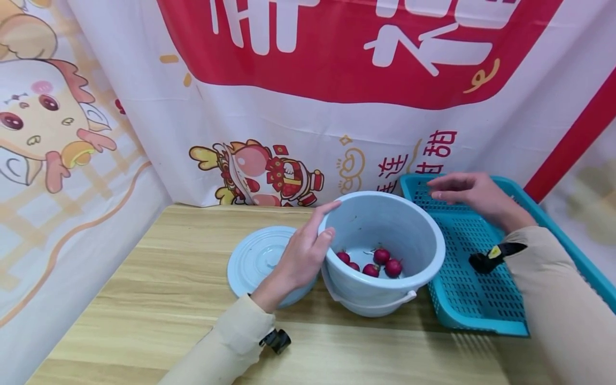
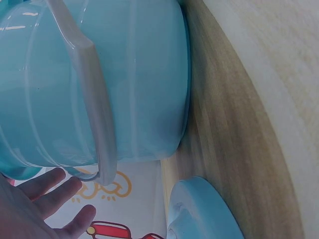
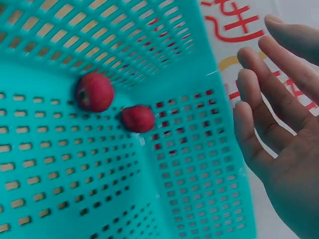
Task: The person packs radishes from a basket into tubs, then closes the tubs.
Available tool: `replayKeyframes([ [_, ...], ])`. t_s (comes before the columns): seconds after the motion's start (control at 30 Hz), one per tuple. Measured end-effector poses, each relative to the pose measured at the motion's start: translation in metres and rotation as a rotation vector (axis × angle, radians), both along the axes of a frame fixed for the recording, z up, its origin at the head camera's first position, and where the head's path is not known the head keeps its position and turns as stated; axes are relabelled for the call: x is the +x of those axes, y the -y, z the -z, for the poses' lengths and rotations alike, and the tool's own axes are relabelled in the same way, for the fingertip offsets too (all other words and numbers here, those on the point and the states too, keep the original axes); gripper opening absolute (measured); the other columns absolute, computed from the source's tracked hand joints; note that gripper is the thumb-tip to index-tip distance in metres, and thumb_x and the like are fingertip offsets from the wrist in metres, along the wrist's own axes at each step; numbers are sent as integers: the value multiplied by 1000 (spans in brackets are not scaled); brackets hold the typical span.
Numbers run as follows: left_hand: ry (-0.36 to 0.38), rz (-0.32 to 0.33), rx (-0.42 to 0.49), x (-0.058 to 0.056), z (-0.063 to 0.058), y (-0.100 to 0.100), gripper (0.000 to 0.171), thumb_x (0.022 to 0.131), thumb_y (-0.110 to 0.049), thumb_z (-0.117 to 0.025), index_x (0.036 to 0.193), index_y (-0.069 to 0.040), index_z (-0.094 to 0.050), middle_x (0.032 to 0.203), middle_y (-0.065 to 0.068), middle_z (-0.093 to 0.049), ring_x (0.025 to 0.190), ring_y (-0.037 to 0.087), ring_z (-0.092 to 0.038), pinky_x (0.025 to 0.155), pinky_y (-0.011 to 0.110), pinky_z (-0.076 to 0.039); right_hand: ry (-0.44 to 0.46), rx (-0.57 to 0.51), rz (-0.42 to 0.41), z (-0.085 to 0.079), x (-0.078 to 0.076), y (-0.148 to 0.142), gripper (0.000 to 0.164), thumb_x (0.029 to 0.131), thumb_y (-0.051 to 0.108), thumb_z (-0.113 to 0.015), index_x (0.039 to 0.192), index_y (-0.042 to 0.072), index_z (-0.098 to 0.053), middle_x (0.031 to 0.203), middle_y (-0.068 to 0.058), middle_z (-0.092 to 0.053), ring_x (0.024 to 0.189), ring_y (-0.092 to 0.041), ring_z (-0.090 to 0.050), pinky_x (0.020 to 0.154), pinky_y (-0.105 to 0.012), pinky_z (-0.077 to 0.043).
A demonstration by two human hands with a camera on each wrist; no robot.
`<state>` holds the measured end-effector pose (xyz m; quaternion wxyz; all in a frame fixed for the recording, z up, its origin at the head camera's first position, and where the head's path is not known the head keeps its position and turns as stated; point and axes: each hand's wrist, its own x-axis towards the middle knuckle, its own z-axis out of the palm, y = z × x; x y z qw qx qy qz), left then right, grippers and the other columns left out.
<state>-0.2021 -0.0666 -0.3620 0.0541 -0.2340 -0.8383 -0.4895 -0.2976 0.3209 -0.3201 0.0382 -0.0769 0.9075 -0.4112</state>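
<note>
My left hand (image 1: 302, 251) holds the near-left rim of a light blue bucket (image 1: 380, 291), thumb over the edge. In the left wrist view, three fingers (image 2: 60, 194) spread beside the bucket's outer wall, close to its pale handle (image 2: 94, 99). Several red radishes (image 1: 382, 256) lie on the bucket's bottom. Over the far left part of a teal perforated basket (image 1: 481, 323), my right hand (image 1: 481, 198) hovers with nothing in it, its fingers slightly bent and apart. Two radishes (image 3: 95, 92) rest near a corner inside the basket in the right wrist view.
A round light blue lid (image 1: 255, 262) lies flat on the wooden table (image 1: 159, 299), left of the bucket. The basket stands just right of the bucket. A printed cloth (image 1: 269, 117) hangs behind the table's back edge.
</note>
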Motion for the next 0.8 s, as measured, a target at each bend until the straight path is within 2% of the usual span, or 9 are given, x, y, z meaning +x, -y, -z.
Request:
replayKeyframes([
  [0.1, 6, 2, -2, 0, 0, 0, 58, 106, -37, -39, 164, -37, -33, 171, -5, -40, 152, 24, -47, 117, 60, -48, 59, 20, -50, 10, -4, -1, 66, 99, 44, -73, 155, 16, -53, 155, -16, -57, 135, -33, -55, 104, -55, -59],
  [0.17, 8, 0, -3, 0, 0, 0, 58, 106, -37, -39, 164, -37, -33, 171, -5, -40, 152, 23, -48, 117, 60, -48, 96, 33, -79, 17, -7, -1, 64, 99, 39, -73, 155, 15, -53, 154, -16, -58, 135, -35, -56, 107, -58, -57],
  [0.27, 5, -5, -4, 0, 1, 0, 58, 106, -37, -39, 164, -37, -33, 171, -6, -40, 152, 24, -48, 117, 60, -48, 134, 67, -116, 26, -11, -1, 58, 100, 32, -72, 152, 12, -56, 150, -19, -61, 134, -38, -58, 107, -61, -56],
  [0.5, 9, -5, -7, 0, 1, 0, 58, 106, -37, -38, 164, -36, -34, 171, -6, -40, 153, 23, -47, 118, 59, -47, 214, 186, -160, 42, -19, -1, 51, 102, 26, -67, 149, 7, -59, 148, -24, -60, 135, -46, -53, 104, -65, -55],
  [0.67, 16, -5, -6, -1, 1, 0, 58, 106, -36, -38, 164, -36, -34, 171, -6, -39, 153, 23, -46, 118, 59, -48, 259, 197, -187, 46, -21, 1, 48, 101, 14, -62, 148, 3, -59, 146, -25, -62, 132, -44, -55, 106, -67, -52],
  [0.8, 18, -6, -5, -1, 0, -1, 59, 106, -36, -38, 164, -36, -34, 171, -5, -40, 153, 24, -47, 118, 60, -48, 269, 215, -200, 48, -22, 1, 52, 100, 10, -61, 150, 1, -56, 146, -25, -62, 133, -44, -54, 109, -70, -48],
])
